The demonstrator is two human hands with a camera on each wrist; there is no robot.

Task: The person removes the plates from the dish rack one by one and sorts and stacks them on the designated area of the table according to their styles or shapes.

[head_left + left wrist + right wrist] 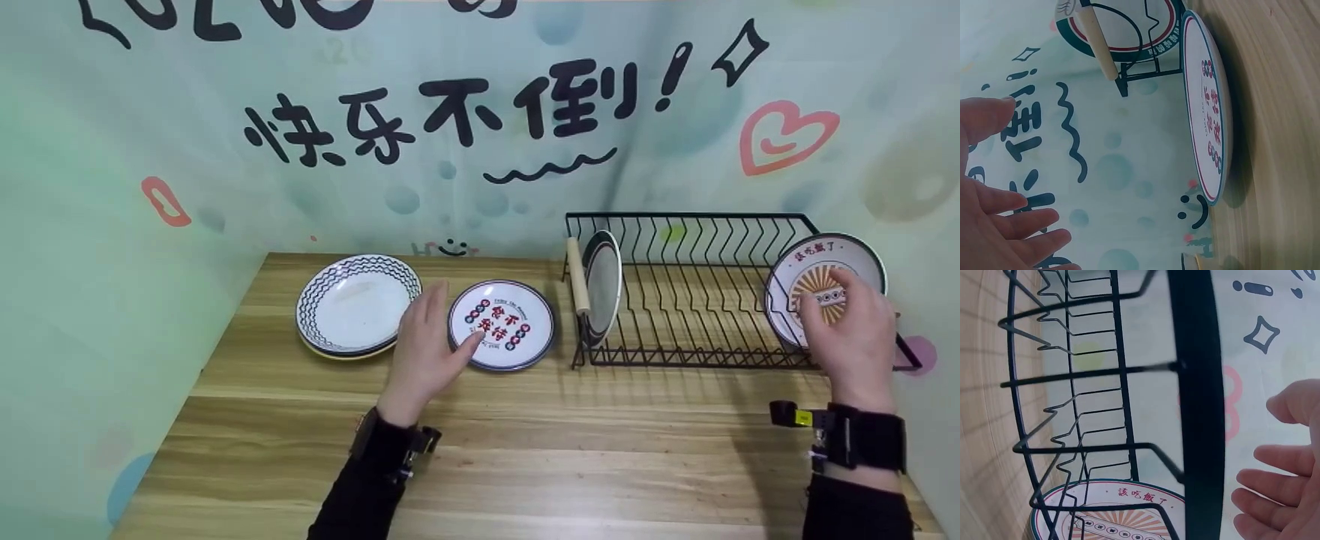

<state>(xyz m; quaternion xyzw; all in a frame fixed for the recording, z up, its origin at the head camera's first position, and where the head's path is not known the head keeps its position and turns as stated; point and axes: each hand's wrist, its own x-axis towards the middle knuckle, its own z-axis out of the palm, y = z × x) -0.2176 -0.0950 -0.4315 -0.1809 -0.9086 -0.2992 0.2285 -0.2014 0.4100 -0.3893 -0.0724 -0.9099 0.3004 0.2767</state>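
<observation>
Beside the open left grip [427, 341] lies the printed plate [501, 325].

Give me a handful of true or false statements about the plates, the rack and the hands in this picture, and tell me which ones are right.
1. A plate stands upright at the left end of the dish rack. True: that plate stands on edge beside the rack's wooden handle.
2. The left hand grips a spoon. False: it is open beside the flat plate with red characters, the thumb touching its rim.
3. The wavy-rimmed plate sits on top of another plate. True.
4. The right hand rests flat on the table. False: it is raised at the sunburst plate at the rack's right end.
5. The rack is full of plates. False: most slots are bare.
</observation>
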